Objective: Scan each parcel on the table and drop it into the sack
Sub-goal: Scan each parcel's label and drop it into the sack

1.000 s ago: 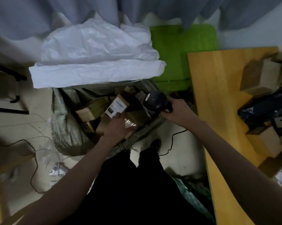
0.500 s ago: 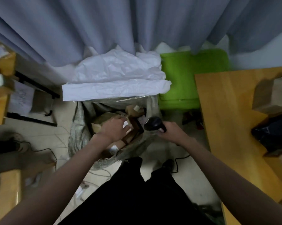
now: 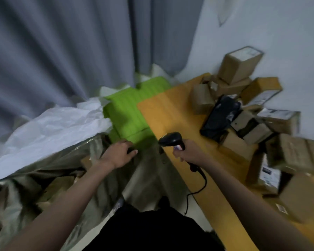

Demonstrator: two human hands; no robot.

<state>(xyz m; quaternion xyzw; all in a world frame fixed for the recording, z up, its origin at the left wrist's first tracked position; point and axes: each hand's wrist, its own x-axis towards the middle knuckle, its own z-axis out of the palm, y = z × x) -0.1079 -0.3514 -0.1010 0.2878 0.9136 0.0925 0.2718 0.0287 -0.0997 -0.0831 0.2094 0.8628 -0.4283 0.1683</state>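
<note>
Head view: left hand (image 3: 119,154) empty, loosely open over sack (image 3: 65,171) at 9 o'clock. Right hand (image 3: 188,153) grips scanner (image 3: 170,139). Parcels (image 3: 246,113) heaped on counter (image 3: 172,113) at 2 o'clock. Advice: take the nearest, label up.

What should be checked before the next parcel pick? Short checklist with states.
1. Left hand free: ok, no parcel in it.
2. Scanner gripped in right hand: ok.
3. Parcels left on table: ok, pile at the far right side.
4. Sack mouth open: ok.
5. Scanner cable clear of the pile: ok, hangs off the table edge.
6. Label facing up on the nearest parcel: cannot tell, blurred.
</note>
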